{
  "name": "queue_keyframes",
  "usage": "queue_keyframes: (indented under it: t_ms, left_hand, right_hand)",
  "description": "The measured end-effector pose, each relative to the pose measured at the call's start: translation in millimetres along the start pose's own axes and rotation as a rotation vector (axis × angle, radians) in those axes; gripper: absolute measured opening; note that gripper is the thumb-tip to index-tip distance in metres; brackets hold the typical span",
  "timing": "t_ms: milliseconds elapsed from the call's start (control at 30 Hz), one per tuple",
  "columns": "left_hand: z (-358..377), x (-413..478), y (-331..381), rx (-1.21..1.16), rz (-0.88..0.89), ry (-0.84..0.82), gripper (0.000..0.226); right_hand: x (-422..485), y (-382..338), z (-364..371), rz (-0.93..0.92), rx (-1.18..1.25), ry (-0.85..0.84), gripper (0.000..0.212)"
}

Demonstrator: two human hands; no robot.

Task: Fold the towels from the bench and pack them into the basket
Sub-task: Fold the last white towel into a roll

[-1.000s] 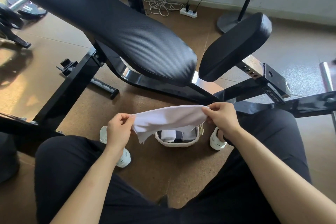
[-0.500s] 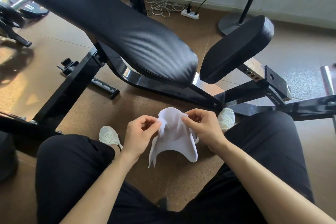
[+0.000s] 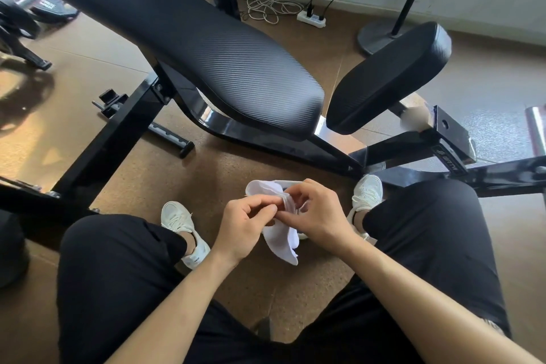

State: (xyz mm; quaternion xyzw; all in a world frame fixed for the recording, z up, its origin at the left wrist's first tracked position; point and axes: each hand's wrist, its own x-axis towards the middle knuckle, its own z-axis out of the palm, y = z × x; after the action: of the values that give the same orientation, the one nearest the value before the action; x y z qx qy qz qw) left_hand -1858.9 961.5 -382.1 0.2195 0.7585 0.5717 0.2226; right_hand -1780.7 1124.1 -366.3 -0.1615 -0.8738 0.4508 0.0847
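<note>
Between the seated person's knees, above the brown cork-like floor [image 3: 206, 174], a small white cloth towel [image 3: 280, 241] was held up in both hands. The left hand [image 3: 245, 224] had its fingers curled in, thumb and forefinger pinching the gathered edges near the towel's middle. The right hand [image 3: 319, 216] met it from the other side, fingers bent and pinching the same edges, so the fingertips of both hands sat close together. The towel's long axis ran roughly away from the person. One bunched, looped end stood out past the fingers towards the bench, while the other end hung loose below the hands, pointing down and back towards the lap.

A black tag on the bench's black steel frame [image 3: 450, 161] carried pale lettering, possibly a brand name, but it was too small and skewed to read. Small dark print on the heel of the left white trainer [image 3: 183, 230] was likewise illegible, and so was the lettering on a round dark weight plate [image 3: 48, 4] at the far left.

Beyond the hands, the long black ribbed vinyl back pad [image 3: 206, 47] slanted down from the upper left, with the shorter black seat pad [image 3: 390, 77] just to its right. The right white trainer [image 3: 366, 189] stood beside the frame. A white power strip [image 3: 311, 18] lay near the wall.
</note>
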Motion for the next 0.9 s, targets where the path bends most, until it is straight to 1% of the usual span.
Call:
queue_keyframes:
  t_ms: [67,133,200,333,367,433,500,567,600,667,733,767,833,900]
  left_hand:
    - [-1,-1,2,0.002,0.034,-0.044,0.025]
    - [-5,-1,3,0.039,0.109,-0.06,0.027]
    - [-9,-1,4,0.1,0.194,-0.037,0.027]
    - [-21,2,4,0.186,0.254,0.056,0.025]
    - [-23,3,2,0.251,0.286,0.059,0.031]
    - [-26,7,-3,0.404,0.337,0.036,0.049]
    - [-25,8,-7,0.514,0.332,-0.018,0.066]
    - [-22,9,-11,0.593,0.297,-0.081,0.071]
    - [-22,10,-14,0.636,0.28,-0.104,0.067]
    - [-23,10,-19,0.687,0.271,-0.116,0.049]
    - [-27,10,-22,0.68,0.26,-0.092,0.028]
    - [-29,10,-22,0.665,0.247,-0.079,0.022]
    - [-35,10,-23,0.605,0.22,-0.041,0.022]
    - [-40,11,-21,0.483,0.194,0.012,0.02]
  right_hand:
    - [1,2,0,-0.014,-0.022,0.038,0.027]
    - [3,5,-2,-0.015,-0.017,0.053,0.021]
    - [3,5,-4,-0.011,-0.028,0.041,0.016]
    - [3,5,-9,0.006,-0.014,0.001,0.01]
    - [3,5,-11,0.006,-0.002,-0.017,0.009]
    - [3,5,-15,0.01,0.024,-0.062,0.006]
    - [3,5,-18,0.021,0.058,-0.105,0.006]
    - [4,8,-21,0.018,0.073,-0.124,0.007]
    - [5,9,-23,0.014,0.077,-0.122,0.008]
    - [6,12,-27,0.018,0.097,-0.1,0.008]
    - [7,15,-33,0.03,0.113,-0.077,0.008]
    - [7,16,-35,0.037,0.109,-0.068,0.008]
    - [8,20,-38,0.069,0.091,-0.036,0.008]
    - [9,24,-39,0.108,0.071,-0.001,0.008]
